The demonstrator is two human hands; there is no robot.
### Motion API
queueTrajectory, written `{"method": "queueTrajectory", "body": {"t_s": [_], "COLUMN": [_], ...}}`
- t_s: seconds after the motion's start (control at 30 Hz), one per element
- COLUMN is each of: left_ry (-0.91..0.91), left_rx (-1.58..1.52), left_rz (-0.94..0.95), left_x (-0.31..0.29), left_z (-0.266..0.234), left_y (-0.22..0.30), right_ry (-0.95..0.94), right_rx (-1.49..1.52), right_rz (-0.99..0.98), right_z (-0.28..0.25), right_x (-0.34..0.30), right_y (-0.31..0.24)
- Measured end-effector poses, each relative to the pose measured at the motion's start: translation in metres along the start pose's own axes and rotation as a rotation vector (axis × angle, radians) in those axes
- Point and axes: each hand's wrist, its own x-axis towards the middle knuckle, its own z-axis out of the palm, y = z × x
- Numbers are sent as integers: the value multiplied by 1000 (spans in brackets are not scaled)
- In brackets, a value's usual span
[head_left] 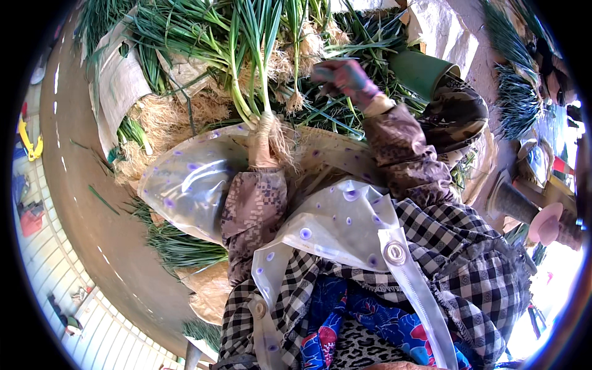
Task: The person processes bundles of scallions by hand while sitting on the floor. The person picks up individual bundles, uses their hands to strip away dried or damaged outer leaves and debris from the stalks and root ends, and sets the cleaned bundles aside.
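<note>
My left hand (264,131) is closed around the root end of a few green onions (263,68), whose leaves point away from me. Pale stringy roots hang beside that wrist. Further right, my right hand (349,80), in a dark patterned glove, hovers over loose green leaves. Motion smears its fingers, so whether it holds anything cannot be made out. A heap of green onions (179,31) with bushy pale roots (163,120) lies in front of me, partly on woven sacking (117,92).
A clear spotted plastic apron (191,176) covers my lap. A green bucket-like container (422,71) lies tipped at the right of the heap. Another bundle of green onions (185,243) lies at my left, and more (518,92) lie far right, near a pink round-topped stool (546,223).
</note>
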Motion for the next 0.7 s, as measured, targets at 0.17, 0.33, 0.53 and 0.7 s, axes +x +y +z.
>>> {"method": "queueTrajectory", "body": {"t_s": [0.17, 0.33, 0.53, 0.7], "left_ry": [-254, -434, -41, -212], "left_rx": [-138, -299, -267, -147], "left_rz": [-87, -119, 21, -163], "left_x": [-16, -15, -26, -21], "left_z": [9, 5, 13, 8], "left_y": [8, 2, -4, -13], "right_ry": [-187, -313, -213, -21], "right_rx": [163, 364, 406, -44], "right_rz": [109, 135, 57, -46], "right_z": [43, 72, 62, 56], "right_x": [26, 39, 42, 55], "right_y": [12, 8, 7, 15]}}
